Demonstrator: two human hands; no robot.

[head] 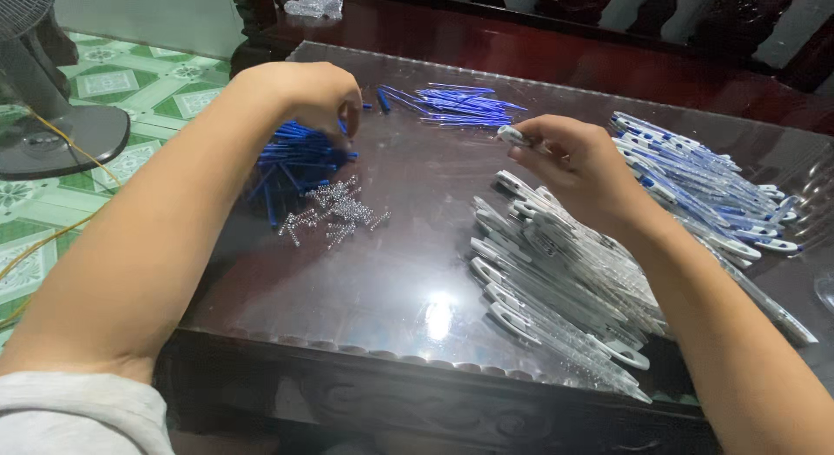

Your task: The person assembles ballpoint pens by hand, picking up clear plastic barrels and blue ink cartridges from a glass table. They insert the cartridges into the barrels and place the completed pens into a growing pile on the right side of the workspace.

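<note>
My left hand [314, 94] hovers over a heap of blue pen refills [294, 164] at the table's left, fingers curled down into the pile; whether it grips one I cannot tell. My right hand [575, 164] holds a clear pen barrel with a white clip [514, 137], pinched between the fingers, tip pointing left. Small metal springs [334, 212] lie scattered between the hands. Empty clear barrels [556, 272] are piled under my right forearm. Assembled pens with blue parts [695, 181] lie at the far right.
A glass-topped dark wooden table [382, 281] bears everything. More blue pieces [460, 106] lie at the back centre. A standing fan's base [52, 138] with a yellow cord rests on the green tiled floor at left. A crumpled plastic bag [314, 1] sits behind.
</note>
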